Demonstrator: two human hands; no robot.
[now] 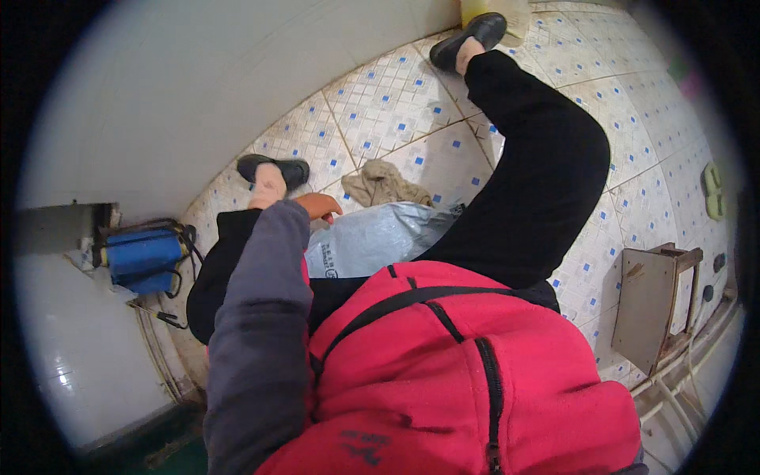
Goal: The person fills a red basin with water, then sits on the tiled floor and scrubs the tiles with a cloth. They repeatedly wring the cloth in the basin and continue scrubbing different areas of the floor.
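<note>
My left hand (pixel 320 206) reaches down from a grey sleeve, its fingers bent at the upper left edge of a pale grey plastic bag (pixel 368 237) bearing printed writing. Whether the fingers grip the bag is unclear. The bag lies between my black-trousered legs, partly hidden by the red jacket front. A crumpled beige cloth (pixel 385 183) rests on the tiled floor (pixel 404 127) just beyond the bag. My right hand is out of view; only a bit of its sleeve shows at the lower right rim.
A blue device with black cords (pixel 145 258) is by the white wall at left. My feet wear a dark left shoe (pixel 292 173) and right shoe (pixel 487 29). At right are a wooden stool (pixel 644 303), pale pipes (pixel 671 389) and a green slipper (pixel 712 190).
</note>
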